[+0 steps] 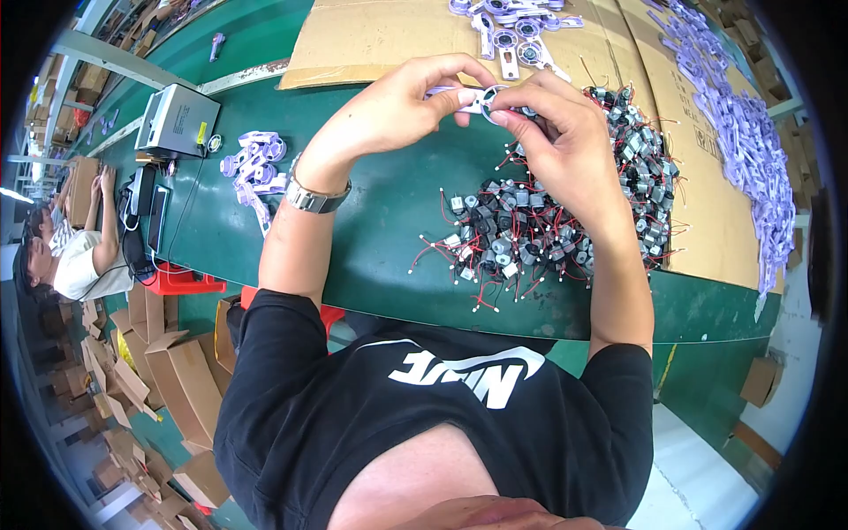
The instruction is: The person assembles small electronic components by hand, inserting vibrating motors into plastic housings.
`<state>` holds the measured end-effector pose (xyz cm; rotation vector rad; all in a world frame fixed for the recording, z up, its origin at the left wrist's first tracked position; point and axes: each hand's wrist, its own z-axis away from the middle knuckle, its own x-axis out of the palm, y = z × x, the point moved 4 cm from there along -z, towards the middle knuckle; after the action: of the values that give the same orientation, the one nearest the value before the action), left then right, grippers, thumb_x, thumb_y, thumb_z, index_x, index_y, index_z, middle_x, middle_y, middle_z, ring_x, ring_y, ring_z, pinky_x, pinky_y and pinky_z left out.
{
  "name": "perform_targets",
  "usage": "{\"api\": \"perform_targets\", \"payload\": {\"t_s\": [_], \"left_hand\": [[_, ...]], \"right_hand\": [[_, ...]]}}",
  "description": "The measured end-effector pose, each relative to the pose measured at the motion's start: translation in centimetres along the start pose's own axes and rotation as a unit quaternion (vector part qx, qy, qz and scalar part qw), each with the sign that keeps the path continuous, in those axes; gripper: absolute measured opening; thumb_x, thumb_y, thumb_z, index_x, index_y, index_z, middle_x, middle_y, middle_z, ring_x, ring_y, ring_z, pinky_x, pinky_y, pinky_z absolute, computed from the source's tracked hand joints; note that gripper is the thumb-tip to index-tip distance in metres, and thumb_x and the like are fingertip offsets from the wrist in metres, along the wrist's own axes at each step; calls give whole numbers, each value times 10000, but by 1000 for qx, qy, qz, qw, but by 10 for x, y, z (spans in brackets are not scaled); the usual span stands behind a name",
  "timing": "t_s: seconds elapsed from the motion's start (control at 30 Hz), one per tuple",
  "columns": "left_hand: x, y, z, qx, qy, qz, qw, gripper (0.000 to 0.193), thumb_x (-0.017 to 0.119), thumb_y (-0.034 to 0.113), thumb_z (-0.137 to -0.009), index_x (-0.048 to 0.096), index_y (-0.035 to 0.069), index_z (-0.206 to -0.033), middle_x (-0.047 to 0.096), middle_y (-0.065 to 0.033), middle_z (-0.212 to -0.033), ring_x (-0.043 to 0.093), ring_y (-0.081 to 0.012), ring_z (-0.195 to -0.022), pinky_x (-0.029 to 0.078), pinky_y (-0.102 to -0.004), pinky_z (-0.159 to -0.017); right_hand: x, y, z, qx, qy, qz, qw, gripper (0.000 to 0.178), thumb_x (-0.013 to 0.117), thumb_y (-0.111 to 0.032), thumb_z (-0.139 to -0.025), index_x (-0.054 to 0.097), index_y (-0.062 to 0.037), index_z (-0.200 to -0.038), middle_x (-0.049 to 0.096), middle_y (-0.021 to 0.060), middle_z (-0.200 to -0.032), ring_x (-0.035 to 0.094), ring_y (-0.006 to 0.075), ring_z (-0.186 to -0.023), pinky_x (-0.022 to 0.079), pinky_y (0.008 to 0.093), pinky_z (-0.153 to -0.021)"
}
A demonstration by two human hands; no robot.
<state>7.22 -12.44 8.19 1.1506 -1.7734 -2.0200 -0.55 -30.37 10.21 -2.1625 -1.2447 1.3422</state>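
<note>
Between both hands, above the green table, is a purple-and-white plastic part [478, 107] with a round ring at one end. My left hand [411, 104] pinches its handle end between thumb and fingers; a metal-banded watch is on that wrist. At the ring end, my right hand [561, 132] closes thumb and fingers on the part's edge. Whether a smaller piece is also under those fingers is hidden. Beside and below my right hand spreads a heap of small grey-and-black motors [530, 231] with red wires and white plugs.
A small pile of similar purple parts [256, 168] lies left of my left arm. More sit on cardboard [389, 44] at the back, and a large heap [742, 132] is at right. A grey metal box [177, 122] stands at left. Another person [79, 256] works at far left.
</note>
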Motion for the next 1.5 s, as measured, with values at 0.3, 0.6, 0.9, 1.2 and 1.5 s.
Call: {"api": "perform_targets", "payload": {"t_s": [0.3,0.6,0.9,1.2,1.5], "left_hand": [[0,2,4,-4,7,-24,1000,292,565,183,-1085,634,97,-1355,662,16,-965,606,-62,-883,506,-236,-746],[5,6,6,-1,12,-27,1000,287,588,198,-1073,641,84,-1331,624,12,-875,575,-53,-862,478,-233,-744],[13,3,7,31,64,-19,997,238,574,160,-1072,656,64,-1273,621,29,-843,560,-58,-821,462,-237,-725],[11,7,10,-36,86,-69,993,193,574,169,-1080,654,55,-1213,638,8,-842,528,-64,-769,426,-246,-676],[13,14,14,40,140,-118,982,151,640,197,-1047,676,74,-1127,638,-2,-839,553,-69,-687,469,-259,-596]], "right_hand": [[0,-5,4,-33,0,0,999,175,664,92,-858,727,-9,-987,686,131,-898,700,324,-857,541,410,-758],[5,-16,7,-139,-57,117,982,267,634,135,-779,699,-4,-997,688,114,-1013,668,340,-960,550,435,-828],[7,-13,7,-13,-43,26,999,379,686,65,-836,647,-25,-1202,653,169,-1110,656,362,-1001,541,433,-841],[-6,-2,9,60,-25,-115,991,343,806,-8,-861,662,10,-1172,689,99,-1044,702,163,-910,585,273,-700],[-1,5,4,33,55,-25,998,196,854,-140,-855,758,-12,-970,679,64,-776,623,140,-637,487,289,-576]]}}
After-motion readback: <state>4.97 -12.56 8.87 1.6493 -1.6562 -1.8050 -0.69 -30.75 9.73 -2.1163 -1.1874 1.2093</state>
